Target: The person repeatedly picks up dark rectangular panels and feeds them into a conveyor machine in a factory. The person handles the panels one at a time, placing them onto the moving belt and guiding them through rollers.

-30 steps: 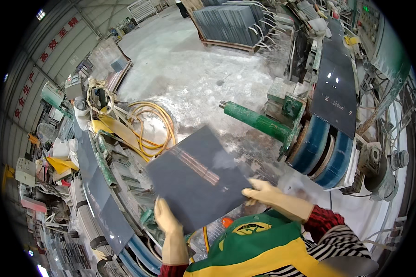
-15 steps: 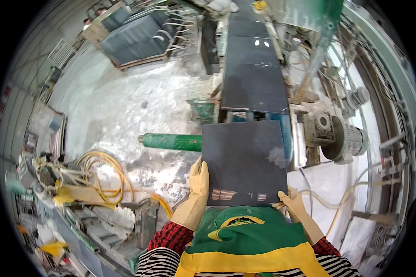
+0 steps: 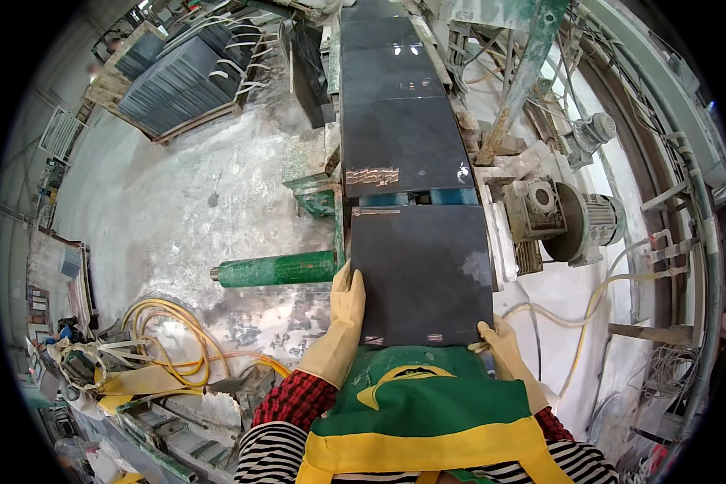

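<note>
A dark grey, smooth square tile (image 3: 423, 274) lies in front of me at the near end of a conveyor line. My left hand (image 3: 347, 302), in a cream rubber glove, holds its left edge, fingers pointing forward. At the near right corner my right hand (image 3: 498, 343), gloved alike, grips the edge, with its fingers partly hidden beneath. The tile's near edge is close against my green and yellow apron (image 3: 427, 403). Beyond a narrow gap showing blue rollers, another dark tile (image 3: 407, 145) lies on the conveyor, with further tiles in a row behind it.
To the left, a green roller (image 3: 274, 270) juts out above the wet floor. Yellow hoses (image 3: 173, 339) lie coiled farther left. A motor with a gearbox (image 3: 569, 218) stands right of the conveyor. At the far left is a rack of stacked slabs (image 3: 185, 81).
My view has swung slightly right. The tile has moved forward relative to the conveyor frame and the green roller, with both hands still on it.
</note>
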Motion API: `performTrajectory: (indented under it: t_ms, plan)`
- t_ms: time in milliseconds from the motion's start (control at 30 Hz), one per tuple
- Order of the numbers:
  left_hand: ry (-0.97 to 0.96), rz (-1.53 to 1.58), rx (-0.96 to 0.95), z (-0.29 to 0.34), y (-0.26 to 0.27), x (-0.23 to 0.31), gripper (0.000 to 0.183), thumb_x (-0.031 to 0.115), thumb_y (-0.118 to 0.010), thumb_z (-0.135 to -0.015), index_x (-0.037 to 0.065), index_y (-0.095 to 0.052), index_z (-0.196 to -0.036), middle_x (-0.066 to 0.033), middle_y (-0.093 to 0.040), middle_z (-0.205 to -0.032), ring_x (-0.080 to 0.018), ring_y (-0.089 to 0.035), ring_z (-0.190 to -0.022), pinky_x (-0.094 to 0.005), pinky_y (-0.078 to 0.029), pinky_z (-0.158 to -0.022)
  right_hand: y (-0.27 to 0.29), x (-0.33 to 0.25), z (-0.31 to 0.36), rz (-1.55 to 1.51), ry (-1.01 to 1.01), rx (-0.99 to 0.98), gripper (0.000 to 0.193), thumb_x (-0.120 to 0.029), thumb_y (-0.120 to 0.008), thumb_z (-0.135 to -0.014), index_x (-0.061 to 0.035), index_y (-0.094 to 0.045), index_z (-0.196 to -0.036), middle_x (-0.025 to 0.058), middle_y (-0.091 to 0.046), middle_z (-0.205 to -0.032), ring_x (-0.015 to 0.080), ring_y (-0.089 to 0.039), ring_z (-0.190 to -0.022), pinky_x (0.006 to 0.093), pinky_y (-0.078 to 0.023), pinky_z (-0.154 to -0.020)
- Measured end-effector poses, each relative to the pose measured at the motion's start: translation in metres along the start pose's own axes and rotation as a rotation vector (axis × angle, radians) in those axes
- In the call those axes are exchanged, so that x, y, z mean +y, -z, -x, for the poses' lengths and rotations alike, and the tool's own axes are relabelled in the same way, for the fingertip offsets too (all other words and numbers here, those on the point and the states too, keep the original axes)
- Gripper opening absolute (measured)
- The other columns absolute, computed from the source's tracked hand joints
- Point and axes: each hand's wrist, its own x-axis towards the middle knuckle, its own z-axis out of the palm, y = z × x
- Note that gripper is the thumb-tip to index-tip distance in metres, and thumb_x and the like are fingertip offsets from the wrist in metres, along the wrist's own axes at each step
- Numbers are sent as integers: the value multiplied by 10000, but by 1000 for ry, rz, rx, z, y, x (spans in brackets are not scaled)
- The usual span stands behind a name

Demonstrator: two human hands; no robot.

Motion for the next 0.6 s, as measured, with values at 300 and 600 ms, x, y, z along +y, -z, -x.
performTrajectory:
  t_ms: [300,600]
  plan:
    - [-26,-178,33,-23,-10,7,483,173,-545,-991,-6,-507,-1437,-162,-522,-1470,-246,-503,-1345,-317,-379,-1116,2,0,-40,43,51,120,365,-233,-617,-998,16,-584,-1263,60,-663,-930,141,-643,-572,238,-531,-503]
    - [2,81,1,-32,-13,5,511,151,-553,-988,3,-471,-1470,-155,-488,-1504,-250,-479,-1371,-331,-375,-1120,9,3,-59,32,53,133,372,-263,-633,-997,-4,-594,-1260,45,-660,-895,135,-634,-497,225,-497,-433]
